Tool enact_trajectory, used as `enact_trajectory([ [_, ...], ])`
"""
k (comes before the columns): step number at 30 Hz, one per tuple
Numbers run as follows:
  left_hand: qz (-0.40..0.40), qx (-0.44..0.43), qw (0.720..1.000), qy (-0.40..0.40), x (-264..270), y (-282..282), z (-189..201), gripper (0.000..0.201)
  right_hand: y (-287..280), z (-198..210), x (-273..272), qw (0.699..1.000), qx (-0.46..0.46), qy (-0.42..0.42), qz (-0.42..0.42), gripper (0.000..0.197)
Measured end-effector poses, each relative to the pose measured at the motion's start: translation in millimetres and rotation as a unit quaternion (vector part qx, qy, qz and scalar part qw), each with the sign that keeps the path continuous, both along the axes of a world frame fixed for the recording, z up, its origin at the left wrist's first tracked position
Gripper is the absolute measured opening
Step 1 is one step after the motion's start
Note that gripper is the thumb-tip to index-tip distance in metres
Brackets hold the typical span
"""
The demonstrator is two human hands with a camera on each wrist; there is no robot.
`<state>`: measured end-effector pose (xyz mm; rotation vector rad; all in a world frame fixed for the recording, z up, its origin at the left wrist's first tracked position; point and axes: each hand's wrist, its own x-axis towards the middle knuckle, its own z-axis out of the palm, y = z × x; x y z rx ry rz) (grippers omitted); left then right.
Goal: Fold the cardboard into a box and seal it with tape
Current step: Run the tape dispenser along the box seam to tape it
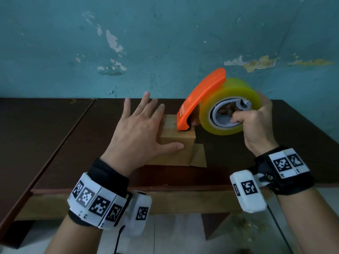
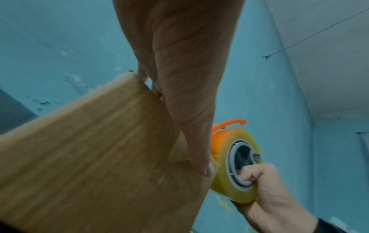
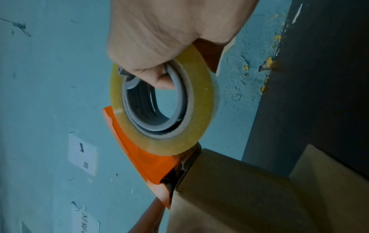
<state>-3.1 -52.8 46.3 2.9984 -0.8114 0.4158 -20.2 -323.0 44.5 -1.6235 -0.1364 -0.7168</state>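
Observation:
A small brown cardboard box (image 1: 176,143) stands on the dark wooden table (image 1: 82,143), with one bottom flap (image 1: 199,156) sticking out to the right. My left hand (image 1: 141,129) lies flat with spread fingers over the box's left side, and its thumb presses the front face (image 2: 206,170). My right hand (image 1: 255,125) grips a yellowish tape roll (image 1: 231,107) by its grey core, thumb hooked inside. The orange dispenser (image 1: 200,99) around the roll touches the box top with its cutter end (image 3: 171,178).
A teal wall (image 1: 165,43) with peeling paint rises right behind the table. The table's front edge (image 1: 146,189) runs near my wrists, with pale floor below. A seam (image 1: 73,129) divides the tabletop on the left.

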Motion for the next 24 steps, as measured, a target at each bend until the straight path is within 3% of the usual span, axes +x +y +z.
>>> enact_trajectory([
  [9, 0.009, -0.021, 0.998, 0.050, -7, -37, -9, 0.131, 3, -1, -3, 1.000, 0.008, 0.000, 0.004, 0.030],
  [13, 0.034, -0.081, 0.996, -0.004, -11, -38, -15, 0.105, 6, 1, -3, 1.000, 0.006, -0.003, 0.003, 0.030],
  [16, 0.064, -0.098, 0.993, -0.002, -12, -36, -13, 0.086, 12, 0, -1, 1.000, 0.020, -0.008, 0.018, 0.037],
  [20, 0.115, -0.096, 0.989, -0.005, -12, -18, -11, 0.076, 33, -9, 2, 0.998, 0.010, 0.002, 0.055, 0.036],
  [24, 0.079, -0.094, 0.992, 0.003, -5, -2, -12, 0.071, 42, -13, 4, 0.998, 0.018, 0.004, 0.063, 0.033],
])
